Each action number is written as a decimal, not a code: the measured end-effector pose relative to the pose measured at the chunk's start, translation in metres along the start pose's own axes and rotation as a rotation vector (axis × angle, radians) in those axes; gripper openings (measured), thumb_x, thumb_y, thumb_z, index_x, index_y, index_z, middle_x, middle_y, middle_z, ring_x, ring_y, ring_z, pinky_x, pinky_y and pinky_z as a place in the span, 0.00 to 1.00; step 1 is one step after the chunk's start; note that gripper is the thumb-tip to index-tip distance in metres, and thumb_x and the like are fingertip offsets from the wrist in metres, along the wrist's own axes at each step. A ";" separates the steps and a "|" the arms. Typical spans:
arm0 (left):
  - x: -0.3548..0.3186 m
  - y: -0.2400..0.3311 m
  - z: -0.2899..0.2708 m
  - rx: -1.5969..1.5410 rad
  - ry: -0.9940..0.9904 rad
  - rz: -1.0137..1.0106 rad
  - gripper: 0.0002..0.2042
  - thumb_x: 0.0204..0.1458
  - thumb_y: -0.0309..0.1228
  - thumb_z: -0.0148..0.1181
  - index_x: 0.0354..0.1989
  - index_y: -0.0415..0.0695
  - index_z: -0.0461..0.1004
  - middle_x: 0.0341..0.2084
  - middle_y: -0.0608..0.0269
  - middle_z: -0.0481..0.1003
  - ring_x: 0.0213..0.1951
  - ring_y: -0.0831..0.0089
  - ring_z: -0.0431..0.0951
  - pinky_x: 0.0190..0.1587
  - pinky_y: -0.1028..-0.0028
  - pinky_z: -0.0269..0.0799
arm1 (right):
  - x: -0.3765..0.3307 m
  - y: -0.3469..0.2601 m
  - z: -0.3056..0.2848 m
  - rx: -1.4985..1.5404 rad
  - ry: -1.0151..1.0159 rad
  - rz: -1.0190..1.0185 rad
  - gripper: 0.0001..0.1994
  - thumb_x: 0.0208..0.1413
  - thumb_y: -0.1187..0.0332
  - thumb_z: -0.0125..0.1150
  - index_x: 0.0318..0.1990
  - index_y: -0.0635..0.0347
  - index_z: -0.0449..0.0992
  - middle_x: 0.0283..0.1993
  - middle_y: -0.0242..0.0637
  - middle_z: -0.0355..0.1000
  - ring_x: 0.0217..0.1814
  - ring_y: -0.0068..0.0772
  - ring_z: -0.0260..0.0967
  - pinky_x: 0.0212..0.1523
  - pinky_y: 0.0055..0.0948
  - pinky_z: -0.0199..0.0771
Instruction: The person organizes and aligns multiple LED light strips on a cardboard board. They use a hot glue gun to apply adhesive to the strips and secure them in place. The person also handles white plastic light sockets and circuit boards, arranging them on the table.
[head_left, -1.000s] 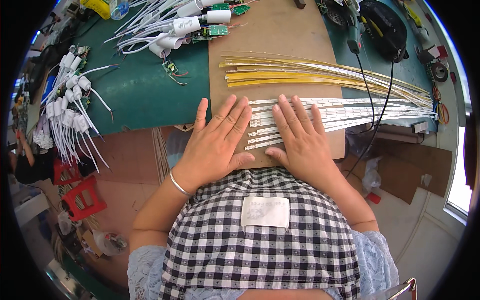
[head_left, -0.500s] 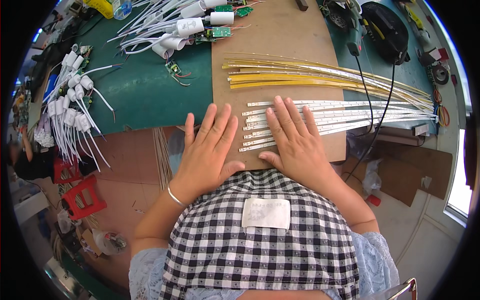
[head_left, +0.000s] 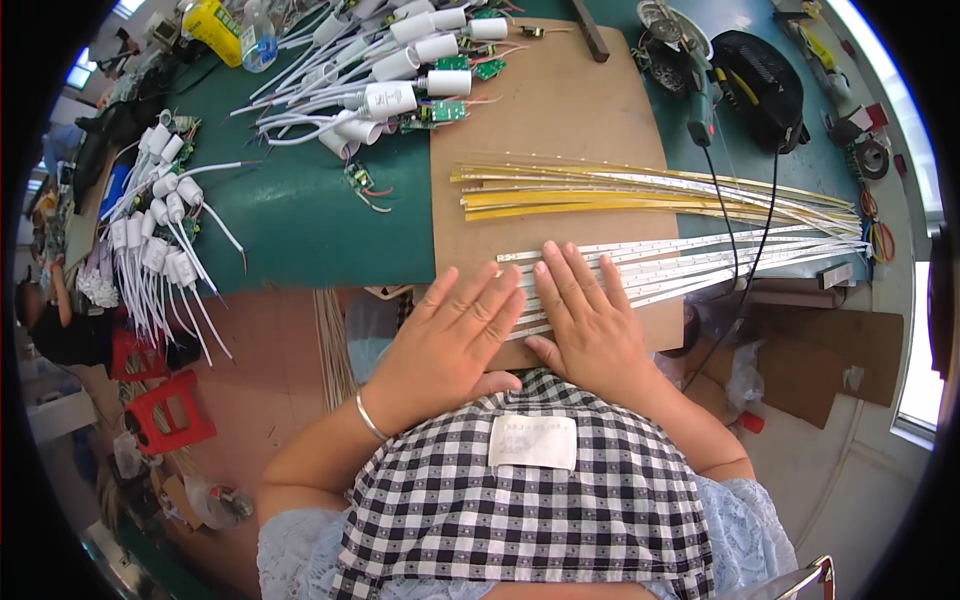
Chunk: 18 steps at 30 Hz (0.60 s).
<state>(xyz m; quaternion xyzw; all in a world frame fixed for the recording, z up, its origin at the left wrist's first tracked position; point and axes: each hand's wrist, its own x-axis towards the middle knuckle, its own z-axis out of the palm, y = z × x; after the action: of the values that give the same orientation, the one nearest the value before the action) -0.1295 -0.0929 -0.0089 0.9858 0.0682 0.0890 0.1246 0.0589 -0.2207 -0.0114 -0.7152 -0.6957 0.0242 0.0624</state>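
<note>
Several narrow white LED strips (head_left: pixel 660 268) lie side by side on the brown board (head_left: pixel 560 90), their left ends under my hands. My right hand (head_left: pixel 592 318) rests flat across the strips, fingers stretched out. Against their left ends lies my left hand (head_left: pixel 450 335), its fingers extended and covering most of the ends; a silver bangle is on that wrist. Just beyond the white strips, a bundle of yellow-backed strips (head_left: pixel 560 203) lies on the board, its right end running close to the white strips' far ends.
White lamp holders with wires and green circuit boards (head_left: pixel 390 98) are heaped at the upper left of the green table (head_left: pixel 330 240). More wired white holders (head_left: pixel 160 215) lie further left. At the right are a green-handled soldering tool (head_left: pixel 702 115), dark cables and a black bag (head_left: pixel 762 90).
My left hand has moved right onto the left ends of the white strips. My right hand stays flat on them. The whole view has shifted, so the table sits lower.
</note>
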 end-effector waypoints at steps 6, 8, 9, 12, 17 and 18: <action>0.039 0.010 0.014 0.046 0.022 -0.011 0.44 0.56 0.64 0.39 0.68 0.33 0.55 0.69 0.46 0.54 0.72 0.53 0.50 0.72 0.55 0.40 | 0.001 0.008 -0.001 0.321 0.103 0.104 0.32 0.48 0.74 0.52 0.65 0.70 0.60 0.70 0.51 0.57 0.74 0.49 0.52 0.72 0.49 0.49; 0.044 0.012 0.019 0.045 -0.024 -0.047 0.45 0.55 0.63 0.44 0.68 0.33 0.56 0.69 0.46 0.54 0.72 0.54 0.50 0.72 0.55 0.40 | 0.001 0.014 -0.002 0.584 0.145 0.177 0.32 0.46 0.79 0.52 0.64 0.70 0.59 0.68 0.51 0.60 0.73 0.52 0.53 0.71 0.48 0.51; 0.046 0.013 0.019 0.038 -0.047 -0.049 0.45 0.54 0.63 0.46 0.68 0.33 0.56 0.69 0.46 0.54 0.72 0.54 0.50 0.72 0.56 0.40 | -0.001 0.016 -0.001 0.749 0.169 0.213 0.32 0.45 0.81 0.52 0.64 0.70 0.59 0.66 0.50 0.62 0.72 0.53 0.54 0.70 0.48 0.51; 0.050 0.013 0.018 0.025 -0.089 -0.050 0.46 0.50 0.62 0.52 0.67 0.33 0.56 0.69 0.46 0.54 0.71 0.54 0.50 0.72 0.56 0.40 | 0.000 0.034 -0.008 0.870 0.219 0.235 0.26 0.47 0.81 0.54 0.57 0.65 0.65 0.58 0.46 0.68 0.66 0.53 0.60 0.65 0.45 0.59; 0.045 0.014 0.020 0.070 -0.051 -0.045 0.47 0.49 0.62 0.53 0.67 0.34 0.56 0.69 0.45 0.54 0.71 0.55 0.51 0.72 0.56 0.40 | 0.039 0.102 -0.024 0.202 0.344 -0.036 0.12 0.49 0.73 0.63 0.42 0.59 0.75 0.45 0.39 0.71 0.50 0.47 0.67 0.53 0.38 0.69; 0.045 0.013 0.021 0.060 -0.055 -0.044 0.47 0.49 0.62 0.53 0.68 0.34 0.56 0.69 0.45 0.53 0.71 0.55 0.50 0.72 0.56 0.40 | 0.045 0.113 -0.021 0.197 0.311 -0.060 0.11 0.48 0.71 0.65 0.40 0.58 0.76 0.43 0.39 0.71 0.47 0.46 0.68 0.51 0.37 0.70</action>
<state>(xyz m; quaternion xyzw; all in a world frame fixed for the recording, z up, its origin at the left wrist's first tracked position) -0.0799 -0.1030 -0.0180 0.9895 0.0888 0.0568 0.0988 0.1749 -0.1792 -0.0019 -0.6796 -0.6931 -0.0206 0.2394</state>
